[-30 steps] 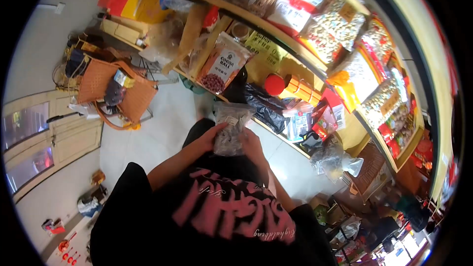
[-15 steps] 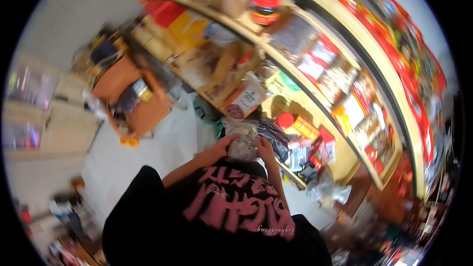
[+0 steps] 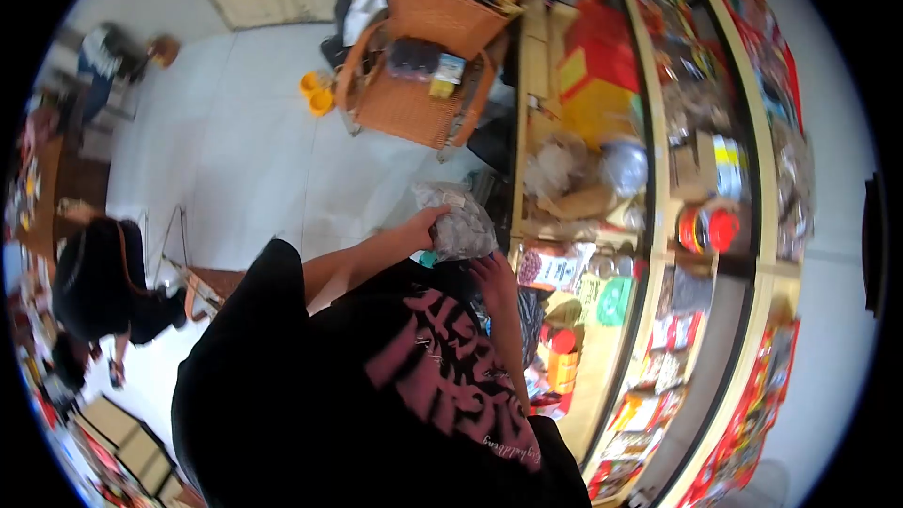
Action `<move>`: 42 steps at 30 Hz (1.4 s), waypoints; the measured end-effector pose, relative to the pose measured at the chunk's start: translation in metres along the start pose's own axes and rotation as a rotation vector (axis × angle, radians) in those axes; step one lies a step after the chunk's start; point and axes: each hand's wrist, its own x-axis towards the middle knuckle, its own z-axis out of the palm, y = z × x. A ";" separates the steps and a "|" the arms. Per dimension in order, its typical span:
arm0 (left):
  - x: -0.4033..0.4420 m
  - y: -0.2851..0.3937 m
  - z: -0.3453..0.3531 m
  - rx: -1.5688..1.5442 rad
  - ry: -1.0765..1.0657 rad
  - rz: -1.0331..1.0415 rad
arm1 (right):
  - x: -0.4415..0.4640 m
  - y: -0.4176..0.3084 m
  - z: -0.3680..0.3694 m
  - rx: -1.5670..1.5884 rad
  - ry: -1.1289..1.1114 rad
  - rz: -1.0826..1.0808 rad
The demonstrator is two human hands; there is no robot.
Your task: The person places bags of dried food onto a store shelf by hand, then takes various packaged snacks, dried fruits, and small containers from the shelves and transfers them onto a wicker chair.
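Observation:
In front of my torso is a clear plastic bag with pale, greyish contents that I cannot make out. My left hand grips the bag's left side, its thumb lying over the plastic. At the bag's lower right edge, my right hand holds on with its fingers, partly hidden under the plastic. Just right of my hands, a bag of reddish beans or nuts lies on the lowest shelf.
Wooden shelves on the right hold packets and a red-lidded jar. A wicker chair with items on it stands ahead, orange slippers beside it. A person in dark clothes is at the left.
My view has turned left, so the shelves now stand along the right side and the chair is straight ahead. The plastic bag stays in my hands, now tilted.

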 end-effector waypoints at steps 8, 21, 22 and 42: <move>-0.098 0.093 -0.107 -0.351 -0.124 0.378 | 0.084 0.094 0.192 -0.292 -0.205 0.254; -0.159 0.106 -0.189 -0.647 0.064 0.583 | 0.104 0.163 0.275 -0.539 -0.442 0.422; -0.170 0.106 -0.181 -0.657 0.117 0.562 | 0.107 0.167 0.271 -0.539 -0.388 0.467; 0.083 0.333 -0.071 -0.402 0.200 0.436 | 0.447 -0.028 0.277 -0.613 -0.463 0.730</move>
